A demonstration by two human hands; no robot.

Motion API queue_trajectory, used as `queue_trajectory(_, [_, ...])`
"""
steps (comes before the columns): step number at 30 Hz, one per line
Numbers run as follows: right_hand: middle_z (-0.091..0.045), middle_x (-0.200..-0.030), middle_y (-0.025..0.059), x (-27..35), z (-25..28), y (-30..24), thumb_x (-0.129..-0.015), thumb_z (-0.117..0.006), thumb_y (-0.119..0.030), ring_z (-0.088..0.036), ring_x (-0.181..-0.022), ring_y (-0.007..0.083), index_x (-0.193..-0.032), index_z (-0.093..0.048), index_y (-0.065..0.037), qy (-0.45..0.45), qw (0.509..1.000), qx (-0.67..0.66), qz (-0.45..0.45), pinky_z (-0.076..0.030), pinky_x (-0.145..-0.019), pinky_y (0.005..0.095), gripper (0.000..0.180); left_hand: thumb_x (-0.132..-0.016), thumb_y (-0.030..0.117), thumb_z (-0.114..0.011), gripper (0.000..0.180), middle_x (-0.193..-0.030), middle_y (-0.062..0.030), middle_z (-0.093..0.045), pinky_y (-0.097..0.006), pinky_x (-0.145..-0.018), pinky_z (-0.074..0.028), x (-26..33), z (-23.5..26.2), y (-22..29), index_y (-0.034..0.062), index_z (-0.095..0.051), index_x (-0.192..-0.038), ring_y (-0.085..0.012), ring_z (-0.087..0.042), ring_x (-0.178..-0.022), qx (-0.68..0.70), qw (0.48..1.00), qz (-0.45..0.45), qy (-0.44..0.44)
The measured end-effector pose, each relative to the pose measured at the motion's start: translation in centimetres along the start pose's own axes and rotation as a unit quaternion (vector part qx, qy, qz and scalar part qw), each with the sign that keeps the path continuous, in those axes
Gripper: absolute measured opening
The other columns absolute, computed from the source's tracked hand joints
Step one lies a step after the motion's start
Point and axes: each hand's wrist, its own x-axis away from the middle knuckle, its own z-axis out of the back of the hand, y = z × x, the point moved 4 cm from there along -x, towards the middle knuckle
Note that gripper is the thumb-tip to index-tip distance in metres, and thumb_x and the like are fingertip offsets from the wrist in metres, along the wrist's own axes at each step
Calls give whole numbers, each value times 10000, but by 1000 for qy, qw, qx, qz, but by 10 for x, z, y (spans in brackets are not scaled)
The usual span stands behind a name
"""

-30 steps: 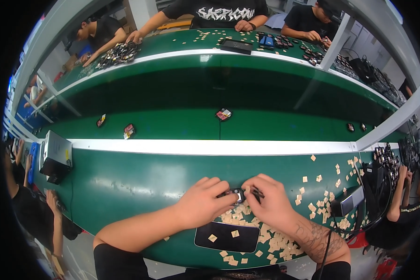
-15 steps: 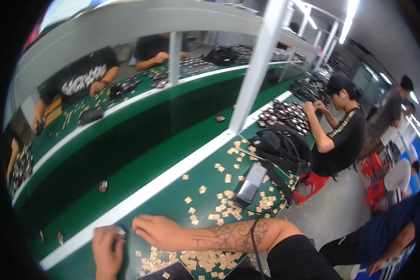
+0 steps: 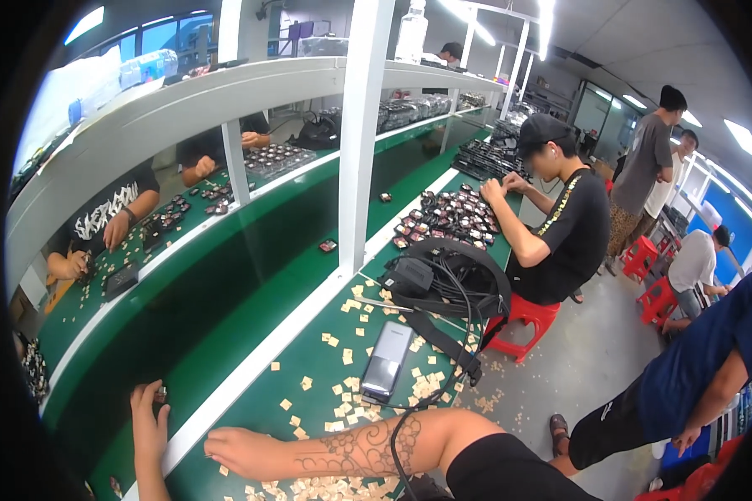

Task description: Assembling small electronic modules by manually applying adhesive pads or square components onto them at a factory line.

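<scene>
My left hand is over the dark green conveyor belt, just past its white edge rail. Between its fingertips and thumb is a small dark part, its kind too small to make out. On the near side of the rail is my right hand, low over the green worktop. Its fingers are pinched together, and whatever they hold cannot be made out. Small tan square pieces lie scattered under and beyond my right forearm.
A grey power bank and a black bag with cables lie on the worktop. A white post rises from the rail. A co-worker sits beyond, by a heap of small dark parts. Another person stands at right.
My left hand has moved from beside my right hand out over the belt, the small part with it. My right hand stays near the rail. The whole view has shifted.
</scene>
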Motion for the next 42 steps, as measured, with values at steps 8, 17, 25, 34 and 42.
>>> queue_trajectory(8, [-559,-1080,165,-2,4,-10,-1030,-591,-34,-611,-1010,388,-1107,-610,-24,0,999,-20,-47,-507,-852,463,80,-845,-152,-694,684,-1423,-229,-550,-432,-1091,-489,-17,-18,7,54,-555,-1482,-413,-586,-1276,29,999,13,40])
queue_trajectory(17, [-505,-1085,176,-8,9,6,-1020,-541,-16,-590,-957,413,-1134,-589,-39,94,989,-115,-15,-488,-821,470,126,-1082,217,-654,601,-1649,-225,-400,-505,-1288,-281,75,-50,32,61,-416,-1612,-388,-380,-1521,15,983,-53,-177])
queue_trajectory(25, [-638,-1120,190,-7,4,-8,-913,-643,-21,-624,-1073,390,-1189,-681,-17,118,989,67,58,-534,-917,474,279,-1100,81,-563,474,-1433,-267,-591,-476,-1114,-474,132,-5,100,-14,-529,-1563,-324,-591,-1317,-17,992,-96,-83])
queue_trajectory(34, [-665,-978,130,-14,45,-31,-979,-687,17,-701,-800,254,-1154,-740,-14,-17,995,26,-94,-565,-690,348,186,-826,342,-905,740,-1207,-141,-589,-442,-980,-522,143,6,99,41,-607,-1433,-347,-591,-1120,20,999,-8,-35])
queue_trajectory(42, [-671,-956,91,-14,29,-43,-926,-735,-15,-689,-788,314,-1085,-733,-60,-103,989,102,-36,-576,-706,405,165,-870,250,-861,682,-1252,-121,-620,-448,-1007,-506,140,-2,89,61,-585,-1464,-343,-591,-1144,58,997,-47,-28])
